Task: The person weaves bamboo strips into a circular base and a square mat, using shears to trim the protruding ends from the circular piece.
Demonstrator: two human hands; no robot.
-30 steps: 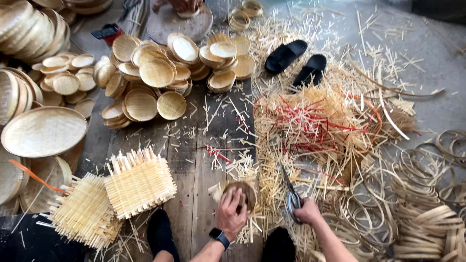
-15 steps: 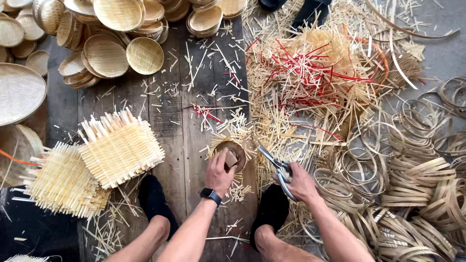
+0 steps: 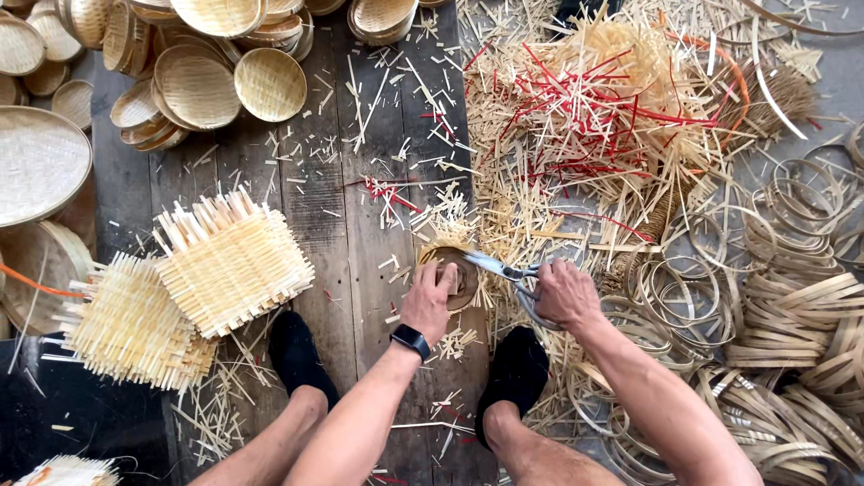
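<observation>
**Small woven basket trimmed with scissors on a plank floor**

A small round woven basket [image 3: 457, 270] is pressed against the wooden plank floor [image 3: 333, 225] near the middle of the scene, just ahead of two dark-socked feet. The left hand [image 3: 430, 301], with a black smartwatch [image 3: 410, 340] at its wrist, is laid over the near side of the basket, fingers curled down onto its rim and closed against it. The right hand [image 3: 565, 292] is clamped around the handles of a pair of metal scissors [image 3: 504, 270]; the blades are parted slightly, and their tips are seen at the basket's right edge, touching or just beside it.

To the left, two square woven bamboo mats [image 3: 229, 261] with loose strip ends are stacked, partly overlapping. At the far left, finished round shallow baskets [image 3: 198, 85] are piled, with a large flat woven tray [image 3: 36, 162] beside them. On the far right, a heap of pale and red bamboo offcuts [image 3: 594, 108] is spread across the floor. On the near right, many bamboo strip hoops [image 3: 792, 306] are heaped together.
</observation>
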